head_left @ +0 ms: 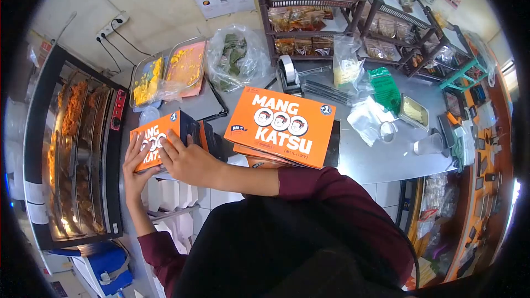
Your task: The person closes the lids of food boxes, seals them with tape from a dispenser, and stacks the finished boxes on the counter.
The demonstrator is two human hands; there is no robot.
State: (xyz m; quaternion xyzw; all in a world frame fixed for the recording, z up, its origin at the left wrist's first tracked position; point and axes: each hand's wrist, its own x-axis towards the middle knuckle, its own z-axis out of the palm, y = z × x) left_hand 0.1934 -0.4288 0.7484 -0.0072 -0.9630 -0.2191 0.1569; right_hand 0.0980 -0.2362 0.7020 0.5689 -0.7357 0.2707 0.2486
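Both hands are at a small orange box [170, 124] printed with white letters, at the left of the metal counter. My left hand [135, 160] lies along the box's left side and lower edge, fingers apart. My right hand [185, 157] rests on the box's lower right part with its fingers spread, covering some of the print. Dark-sided boxes [205, 135] stand just right of it. A larger orange box [281, 127] lies on top of other orange boxes, beyond my right forearm.
A heated display case [116, 171] with fried food stands at the left. Behind are food trays [190, 69], a plastic bag of leaves [234, 58] and a tape dispenser [288, 74]. Brown racks [312, 3] line the wall. A green packet [385, 89] and a clear cup [428, 144] lie right.
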